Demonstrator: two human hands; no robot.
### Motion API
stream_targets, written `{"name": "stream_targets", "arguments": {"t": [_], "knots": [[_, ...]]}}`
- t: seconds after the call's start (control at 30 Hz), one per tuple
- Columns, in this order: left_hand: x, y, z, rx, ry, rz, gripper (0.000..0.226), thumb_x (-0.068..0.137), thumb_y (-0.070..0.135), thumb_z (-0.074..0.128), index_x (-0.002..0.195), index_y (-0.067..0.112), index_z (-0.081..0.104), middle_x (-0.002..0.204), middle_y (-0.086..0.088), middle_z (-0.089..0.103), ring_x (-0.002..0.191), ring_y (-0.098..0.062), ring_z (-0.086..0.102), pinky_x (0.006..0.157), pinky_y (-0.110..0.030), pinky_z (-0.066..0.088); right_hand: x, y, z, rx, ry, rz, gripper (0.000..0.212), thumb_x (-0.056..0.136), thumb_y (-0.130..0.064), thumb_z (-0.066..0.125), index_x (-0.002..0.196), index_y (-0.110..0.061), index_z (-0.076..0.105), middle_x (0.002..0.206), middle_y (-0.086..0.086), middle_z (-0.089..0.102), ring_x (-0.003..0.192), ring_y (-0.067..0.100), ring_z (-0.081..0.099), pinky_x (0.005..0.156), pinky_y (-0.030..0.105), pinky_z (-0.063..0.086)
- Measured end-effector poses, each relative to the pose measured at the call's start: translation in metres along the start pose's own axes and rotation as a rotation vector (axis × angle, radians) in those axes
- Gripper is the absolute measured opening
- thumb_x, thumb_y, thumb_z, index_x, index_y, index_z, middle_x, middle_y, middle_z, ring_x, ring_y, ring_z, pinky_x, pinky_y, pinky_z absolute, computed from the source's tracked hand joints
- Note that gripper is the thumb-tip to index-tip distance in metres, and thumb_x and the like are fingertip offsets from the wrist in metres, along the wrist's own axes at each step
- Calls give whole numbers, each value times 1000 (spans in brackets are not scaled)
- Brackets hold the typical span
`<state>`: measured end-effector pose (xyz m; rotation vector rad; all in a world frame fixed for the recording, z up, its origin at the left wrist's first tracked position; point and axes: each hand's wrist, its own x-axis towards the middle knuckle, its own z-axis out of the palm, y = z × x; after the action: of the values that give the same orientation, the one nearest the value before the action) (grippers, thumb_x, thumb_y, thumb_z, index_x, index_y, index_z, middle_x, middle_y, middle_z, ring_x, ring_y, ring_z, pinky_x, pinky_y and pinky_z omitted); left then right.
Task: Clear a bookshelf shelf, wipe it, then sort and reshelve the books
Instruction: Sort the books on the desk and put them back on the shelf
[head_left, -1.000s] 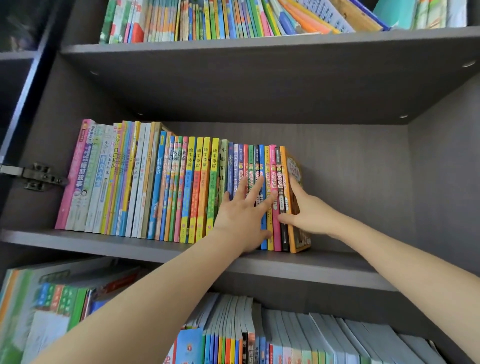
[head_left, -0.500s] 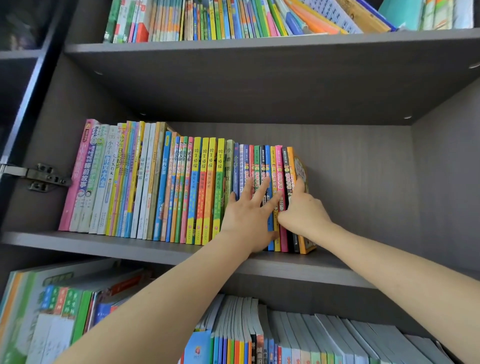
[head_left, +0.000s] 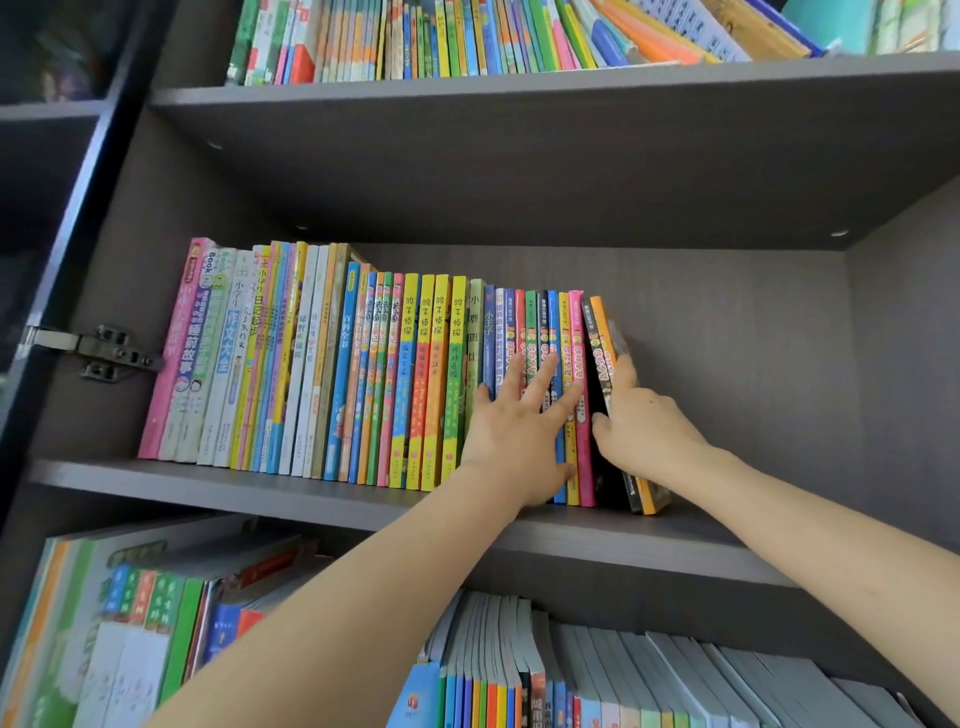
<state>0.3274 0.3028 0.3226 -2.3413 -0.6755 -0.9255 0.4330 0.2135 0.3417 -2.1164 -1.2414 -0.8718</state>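
Observation:
A long row of colourful books (head_left: 363, 364) stands upright on the grey middle shelf (head_left: 311, 499), filling its left two thirds. My left hand (head_left: 519, 431) lies flat with fingers spread against the spines near the row's right end. My right hand (head_left: 639, 421) grips the last two books, a black one and an orange one (head_left: 602, 322), which tilt to the right away from the pink book (head_left: 579, 338), leaving a dark gap. Thumb in front, fingers on the orange book's far side.
The shelf's right third (head_left: 753, 525) holds nothing up to the side wall (head_left: 909, 364). The shelf above (head_left: 519, 31) and the one below (head_left: 571, 675) are packed with books. A door hinge (head_left: 98, 353) sticks out at the left wall.
My right hand has closed around the last two books and tipped them to the right, opening a gap beside the pink book. My left hand stays pressed on the spines.

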Motion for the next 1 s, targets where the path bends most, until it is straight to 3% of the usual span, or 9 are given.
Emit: {"name": "stream_targets", "arguments": {"t": [0.13,0.23,0.37,0.47,0.57,0.7,0.8,0.87,1.0], "knots": [[-6,-3,-6,-136,113,2,71,94,48,48,152,36,9,161,-2,-4,147,-31,-7,118,-52,9,-6,-2,-14,-19,-9,66,82,95,-39,50,152,-18,-6,142,10,47,111,30,60,83,38,54],[-21,-10,-16,-224,239,-61,63,94,42,51,150,34,24,160,-5,16,147,-29,9,117,-44,15,-16,-8,-33,-95,160,68,83,93,-47,52,153,-18,1,133,9,55,106,29,62,79,37,52],[-58,-31,-40,-311,317,-190,54,94,39,52,145,32,35,153,1,33,142,-20,24,115,-37,21,-43,-32,-44,88,509,-148,62,93,-41,54,144,-15,32,121,6,64,96,26,66,77,35,50],[-106,-54,-63,-335,388,-283,42,93,37,55,134,26,52,138,3,50,128,-16,43,101,-30,33,-74,-81,-34,293,554,-411,38,93,-36,55,124,-14,57,98,3,71,79,20,67,63,20,41],[-184,-79,-85,-328,423,-399,32,84,35,55,111,22,68,107,8,63,101,-12,58,81,-24,40,-118,-147,-20,453,303,-616,23,91,-33,55,108,-20,65,83,0,70,75,23,65,62,31,49],[-325,-109,-115,-170,271,-610,26,70,23,55,89,25,72,84,13,62,76,-7,57,73,-23,45,-198,-240,8,651,-97,-874,16,91,-32,51,97,-23,63,79,1,67,80,30,62,69,38,49],[-439,-124,-147,-23,138,-844,18,76,25,60,87,23,74,80,11,64,74,-14,60,71,-25,47,-271,-306,25,741,-270,-1050,19,92,-36,50,97,-24,63,87,0,70,88,29,63,80,35,48],[-511,-128,-174,46,66,-981,23,76,29,57,89,22,74,84,6,67,76,-19,64,71,-30,51,-319,-345,30,815,-411,-1096,21,92,-37,52,101,-25,65,90,0,71,93,28,63,77,33,47],[-630,-134,-226,52,29,-1270,7,79,34,59,76,38,64,76,15,65,71,-12,65,77,-34,54,-412,-411,28,933,-658,-1136,19,91,-36,55,100,-26,68,90,-1,71,93,25,64,81,33,50]]}}
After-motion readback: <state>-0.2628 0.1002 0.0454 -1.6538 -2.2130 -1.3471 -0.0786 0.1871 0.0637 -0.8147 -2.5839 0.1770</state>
